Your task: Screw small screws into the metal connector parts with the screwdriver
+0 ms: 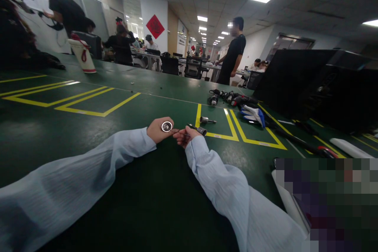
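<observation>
Left hand (158, 130) grips round socket (167, 126); right hand (185, 136) holds tool (198, 129), seemingly.

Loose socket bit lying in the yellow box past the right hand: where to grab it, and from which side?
Take the socket bit by its thick barrel at the left end, from above, pinching across it front and back. It lies on its side on the table with its thin stem pointing right, so the stem likely gives less hold.
</observation>
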Tool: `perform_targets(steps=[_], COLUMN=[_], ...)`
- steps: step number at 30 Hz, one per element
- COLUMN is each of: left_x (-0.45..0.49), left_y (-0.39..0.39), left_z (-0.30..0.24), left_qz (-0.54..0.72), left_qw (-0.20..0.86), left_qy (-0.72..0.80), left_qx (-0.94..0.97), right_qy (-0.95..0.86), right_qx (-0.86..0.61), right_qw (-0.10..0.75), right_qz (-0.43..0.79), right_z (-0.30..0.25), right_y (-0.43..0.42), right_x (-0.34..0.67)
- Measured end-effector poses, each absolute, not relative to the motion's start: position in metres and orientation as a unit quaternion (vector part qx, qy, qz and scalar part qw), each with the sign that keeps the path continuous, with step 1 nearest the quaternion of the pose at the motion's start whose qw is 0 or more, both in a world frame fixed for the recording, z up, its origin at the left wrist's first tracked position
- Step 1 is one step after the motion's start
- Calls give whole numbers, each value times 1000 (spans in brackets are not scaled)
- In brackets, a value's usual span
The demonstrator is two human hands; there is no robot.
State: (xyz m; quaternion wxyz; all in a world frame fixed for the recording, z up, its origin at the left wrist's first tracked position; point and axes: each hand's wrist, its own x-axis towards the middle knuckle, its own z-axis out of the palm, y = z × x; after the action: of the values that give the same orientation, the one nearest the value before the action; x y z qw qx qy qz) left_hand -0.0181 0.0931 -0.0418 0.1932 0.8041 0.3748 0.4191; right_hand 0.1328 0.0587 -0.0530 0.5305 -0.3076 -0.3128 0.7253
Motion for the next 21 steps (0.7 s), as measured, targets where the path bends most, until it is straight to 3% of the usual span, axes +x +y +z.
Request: perform_targets(steps=[6,21], left_x=[-17,-18], left_y=[95,98], left_z=[-41,-36], left_qz=[417,433], left_qw=[212,294], left_qy=[386,386], left_qx=[795,760], right_qy=[-337,-315], right_qx=[-301,-315], right_qw=[574,565], right_qz=[683,694], right_z=[-55,-55], right_y=[56,59], right_x=[132,138])
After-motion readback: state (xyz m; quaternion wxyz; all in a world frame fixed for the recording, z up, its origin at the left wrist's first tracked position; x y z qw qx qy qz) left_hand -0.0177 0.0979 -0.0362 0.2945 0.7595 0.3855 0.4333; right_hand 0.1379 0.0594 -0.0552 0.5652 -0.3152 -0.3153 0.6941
